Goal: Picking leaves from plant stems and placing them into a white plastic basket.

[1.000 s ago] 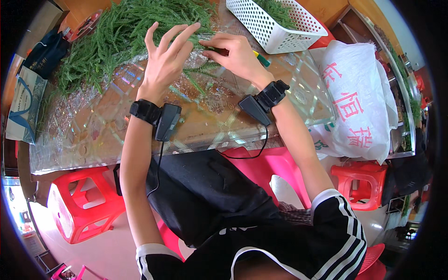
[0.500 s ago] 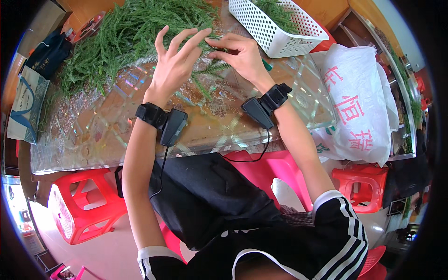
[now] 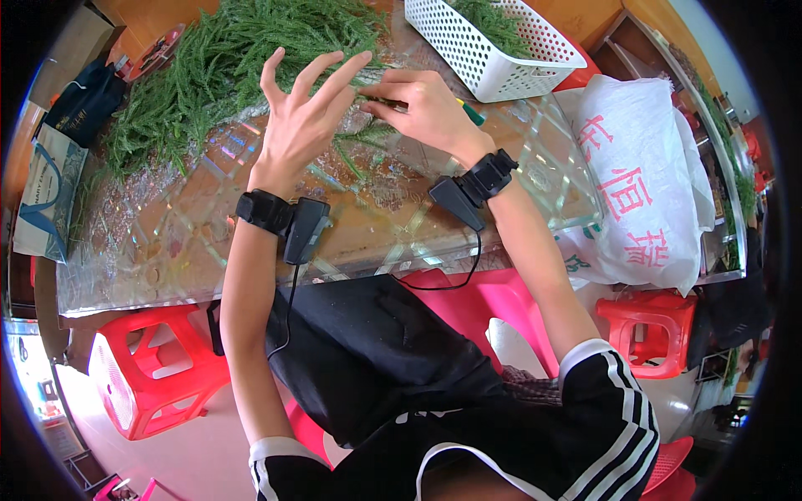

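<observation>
A green needle-leaved sprig [image 3: 349, 156] sits between my hands above the near edge of a large heap of similar sprigs [image 3: 242, 63]. My left hand [image 3: 302, 121] fans three fingers outward; its index finger bends down to the sprig's stem, and the thumb is hidden behind the hand. From the other side my right hand [image 3: 430, 108] pinches the stem with thumb and index finger. Just beyond the right hand, a green-and-yellow handle [image 3: 472, 113] shows on the table; the rest of that tool is hidden.
A white perforated basket [image 3: 510, 79] holding more sprigs stands at the far right of the plastic-covered table [image 3: 351, 242]. Next to it sits a bulging white sack [image 3: 639, 184]. Paper bags [image 3: 52, 192] line the left edge. Red stools [image 3: 159, 367] stand below the table.
Both hands have shifted slightly left, the right one also a little lower, with the sprig between them. More of the green-and-yellow handle shows.
</observation>
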